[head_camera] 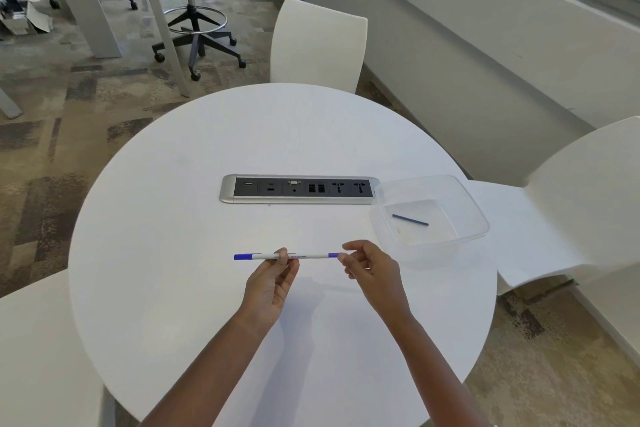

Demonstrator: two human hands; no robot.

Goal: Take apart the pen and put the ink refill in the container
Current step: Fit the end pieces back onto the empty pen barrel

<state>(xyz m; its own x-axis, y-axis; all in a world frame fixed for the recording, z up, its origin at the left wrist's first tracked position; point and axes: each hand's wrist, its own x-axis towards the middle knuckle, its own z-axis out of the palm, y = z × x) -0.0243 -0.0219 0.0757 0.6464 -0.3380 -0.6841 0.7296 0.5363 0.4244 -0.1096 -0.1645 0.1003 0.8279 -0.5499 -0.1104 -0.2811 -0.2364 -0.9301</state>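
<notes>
One item per line, big to small:

1. Round white table [194, 184], w/ built-in socket strip [299, 189] at centre. Work surface only; no loose pen parts visible on it.
2. Clear plastic container [479, 215], on table's right side, just beside strip's right end. Holds one thin dark-blue stick [410, 219], prob. an ink refill, lying flat on the bottom. Nothing else inside.
3. Left hand [272, 282], fingers curled, pinching pen mid-barrel between thumb & fingertips.
4. Right hand [369, 272], fingertips closed on pen's right blue end; looks set to pull or twist it off (judgement).
5. Pen [304, 256], white barrel, blue both ends, held level above table, nearer the person than the strip, left of container. Appears fully assembled.

Status: pen in hand not yet apart. Left to do: open end, draw refill out, drop in container.
</notes>
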